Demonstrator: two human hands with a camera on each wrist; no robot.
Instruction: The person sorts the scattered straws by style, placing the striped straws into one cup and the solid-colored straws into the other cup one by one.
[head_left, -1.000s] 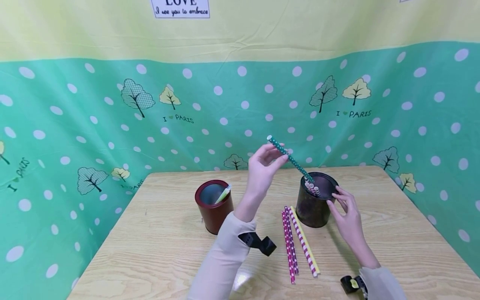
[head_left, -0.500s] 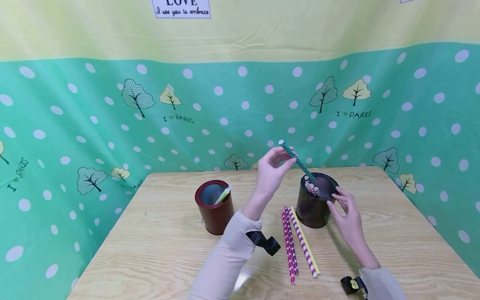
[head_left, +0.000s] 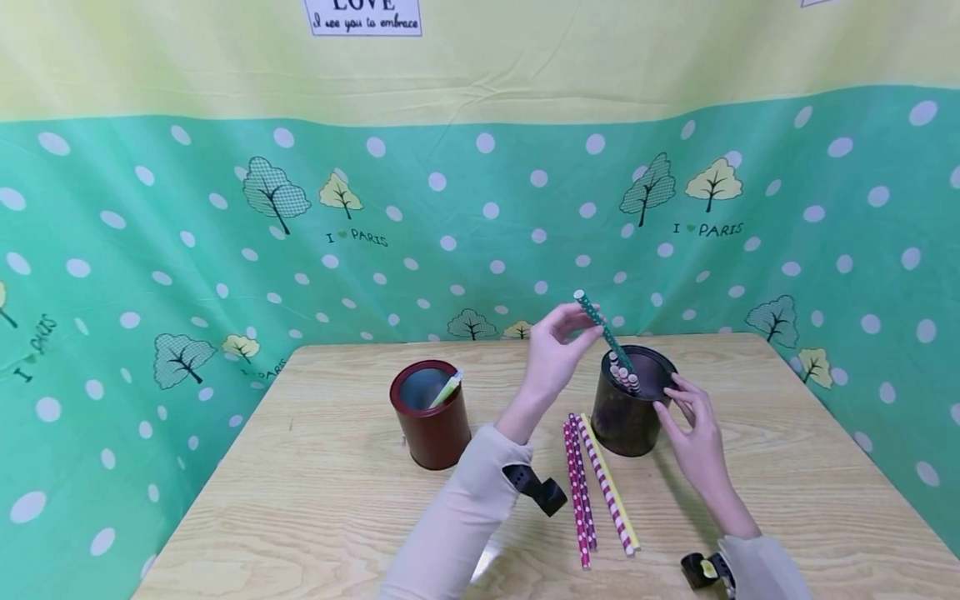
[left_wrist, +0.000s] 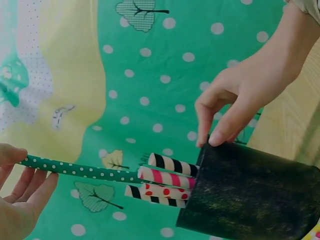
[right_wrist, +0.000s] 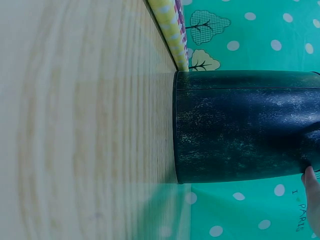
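A green paper straw with white dots slants down into the black can. My left hand pinches it near its upper end, between thumb and fingers. My right hand holds the can's rim from the right side, thumb and fingertips at the edge. Several striped and dotted straws stick out of the can in the left wrist view. In the right wrist view the can's wall fills much of the picture, with one fingertip at its rim. The can's inside bottom is hidden.
Left of the hands stands a dark red can with a light green-and-white item leaning in it. Several straws, pink, purple, striped and yellow, lie on the wooden table. A patterned curtain hangs behind.
My left hand has moved right and slightly down, bringing the green straw lower into the black can. The right hand and the can have stayed in place.
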